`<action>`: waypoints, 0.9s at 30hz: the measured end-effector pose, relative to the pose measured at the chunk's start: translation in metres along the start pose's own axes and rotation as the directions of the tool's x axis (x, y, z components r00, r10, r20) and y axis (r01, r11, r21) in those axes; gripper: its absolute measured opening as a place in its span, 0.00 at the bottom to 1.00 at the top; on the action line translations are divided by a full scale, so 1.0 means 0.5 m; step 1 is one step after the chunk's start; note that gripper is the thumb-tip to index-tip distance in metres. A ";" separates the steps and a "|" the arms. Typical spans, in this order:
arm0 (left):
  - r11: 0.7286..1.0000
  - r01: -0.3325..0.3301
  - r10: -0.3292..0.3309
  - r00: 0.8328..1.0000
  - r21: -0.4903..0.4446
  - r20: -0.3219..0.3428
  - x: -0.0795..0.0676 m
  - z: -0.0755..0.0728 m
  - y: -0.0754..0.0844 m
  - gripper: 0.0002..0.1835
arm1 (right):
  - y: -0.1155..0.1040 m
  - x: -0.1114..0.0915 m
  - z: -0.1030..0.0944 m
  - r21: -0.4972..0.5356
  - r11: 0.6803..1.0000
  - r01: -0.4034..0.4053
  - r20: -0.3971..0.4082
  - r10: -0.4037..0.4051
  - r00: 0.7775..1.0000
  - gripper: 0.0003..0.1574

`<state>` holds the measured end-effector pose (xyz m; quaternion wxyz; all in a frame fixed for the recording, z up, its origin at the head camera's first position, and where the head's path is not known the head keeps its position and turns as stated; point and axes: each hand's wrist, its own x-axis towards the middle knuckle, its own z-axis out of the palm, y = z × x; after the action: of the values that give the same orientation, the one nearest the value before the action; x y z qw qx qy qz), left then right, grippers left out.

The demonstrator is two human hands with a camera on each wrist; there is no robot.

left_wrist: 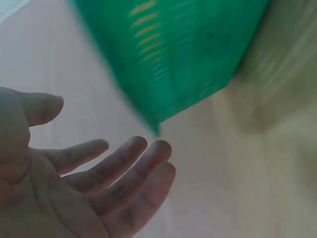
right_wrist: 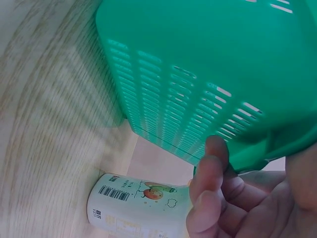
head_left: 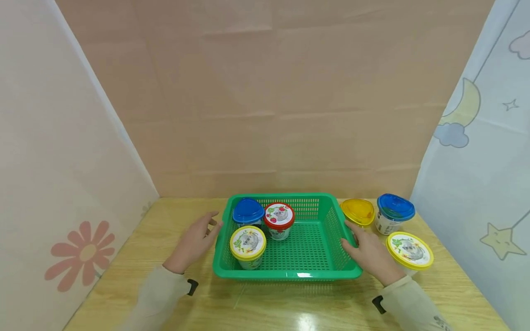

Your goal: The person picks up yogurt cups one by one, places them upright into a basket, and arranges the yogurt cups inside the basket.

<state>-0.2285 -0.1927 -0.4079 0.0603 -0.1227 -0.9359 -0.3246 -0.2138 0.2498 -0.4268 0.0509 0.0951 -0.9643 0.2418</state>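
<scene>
A green plastic basket (head_left: 290,274) with slotted walls sits on the table. Inside it, towards the left, stand a tub with a blue lid (head_left: 248,210), a tub with a red-rimmed lid (head_left: 279,215) and a tub with a yellow-rimmed lid (head_left: 248,243). My left hand (head_left: 194,241) is beside the basket's left side, fingers spread and apart from the rim in the left wrist view. At the right side my right hand (head_left: 370,253) holds the basket's rim, thumb over it and bent fingers (right_wrist: 205,183) outside, below the edge.
Right of the basket stand a tub with an orange-yellow lid (head_left: 358,211), a tub with a blue lid (head_left: 395,209) and a tub with a yellow-rimmed lid (head_left: 410,250), close to my right hand. Paper-like walls enclose the wooden table (head_left: 265,308) at the back and both sides.
</scene>
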 end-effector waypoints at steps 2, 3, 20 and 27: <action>0.997 0.018 -0.017 1.000 -0.075 0.018 -0.009 0.018 -0.010 0.29 | 0.001 0.000 0.001 0.002 1.000 0.001 -0.001 -0.001 1.000 0.40; 0.994 0.027 -0.024 0.999 -0.110 0.029 -0.013 0.027 -0.015 0.29 | 0.001 0.000 0.001 0.003 1.000 0.002 -0.004 -0.002 1.000 0.40; 0.937 0.048 -0.028 0.998 -0.347 0.063 -0.031 0.063 -0.033 0.30 | 0.003 0.004 0.002 0.019 1.000 -0.014 0.005 0.014 1.000 0.40; 0.948 0.035 -0.016 0.998 -0.317 0.063 -0.028 0.070 -0.026 0.29 | 0.002 0.006 0.000 0.036 0.999 -0.015 0.019 0.015 1.000 0.40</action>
<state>-0.2197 -0.1836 -0.4458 0.0074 -0.1284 -0.8743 -0.4681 -0.2169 0.2503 -0.4268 0.0384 0.0910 -0.9609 0.2587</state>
